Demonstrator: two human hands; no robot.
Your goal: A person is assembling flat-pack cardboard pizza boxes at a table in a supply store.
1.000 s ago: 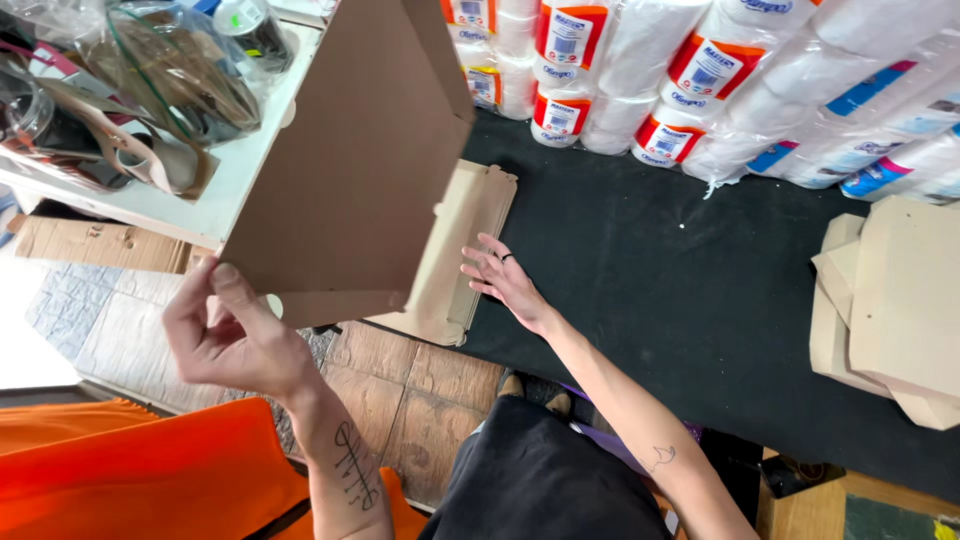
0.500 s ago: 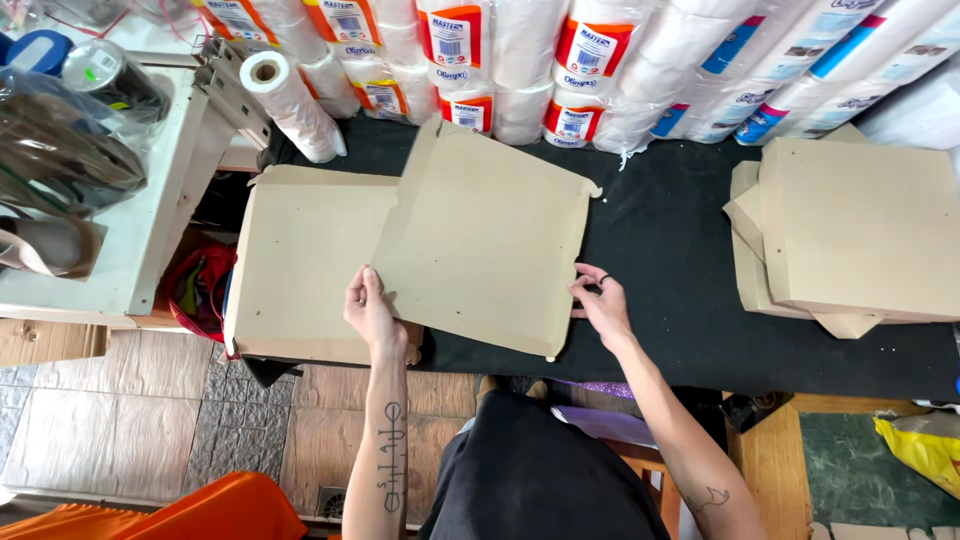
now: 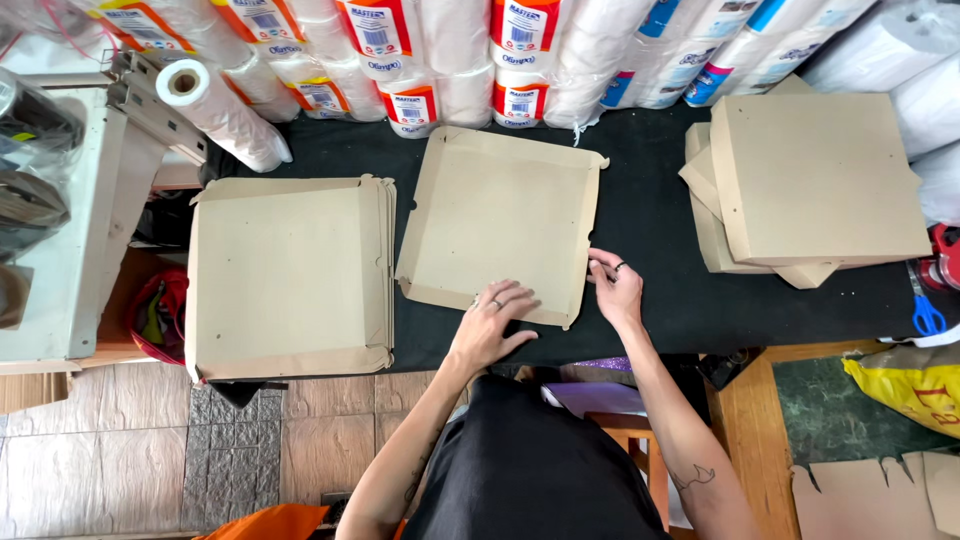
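Two hands on one flat cardboard blank.

Your left hand presses fingers spread on the blank's near edge; your right hand pinches its right corner. It lies on the black table, between two cardboard stacks, over tiled floor.

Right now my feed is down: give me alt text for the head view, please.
A person's left hand presses flat on the near edge of a flat cardboard box blank lying on a black table, while the right hand touches its near right corner. A stack of blanks lies to the left, folded boxes to the right, and wrapped paper rolls behind.
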